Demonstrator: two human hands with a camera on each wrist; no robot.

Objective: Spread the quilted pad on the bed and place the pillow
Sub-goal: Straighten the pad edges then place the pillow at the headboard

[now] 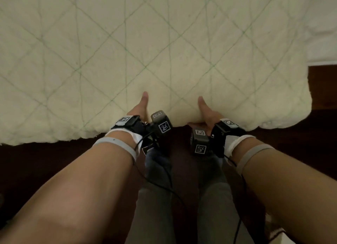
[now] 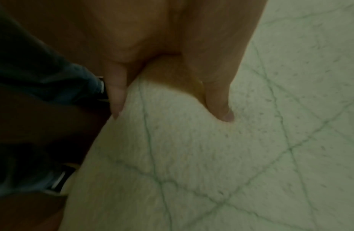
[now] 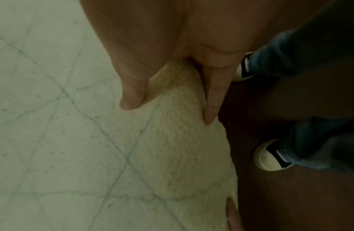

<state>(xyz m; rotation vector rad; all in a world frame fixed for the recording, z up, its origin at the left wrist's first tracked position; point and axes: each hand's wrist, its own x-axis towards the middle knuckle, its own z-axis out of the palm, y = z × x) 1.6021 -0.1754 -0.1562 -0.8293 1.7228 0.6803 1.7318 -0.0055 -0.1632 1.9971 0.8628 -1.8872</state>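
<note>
Bare forearms nearest, reaching forward from the bottom edge, each strapped at the wrist with a grey band and a black camera unit carrying square black-and-white coded tags; no readable writing or brand on them. Left hand (image 1: 139,107) gripping the near edge of the quilted pad (image 1: 164,43), thumb (image 2: 217,96) flat on top, fingers tucked beneath the hem. Right hand (image 1: 205,114) just beside it, clamped on the same edge likewise, thumb (image 3: 132,87) above, a finger (image 3: 213,100) under the fleecy rim. Cream pad with green diamond stitching spread across the view, near edge hanging over dark floor (image 1: 45,161). Below, blue jeans (image 3: 310,59) and black-and-white sneakers (image 3: 271,156).
</note>
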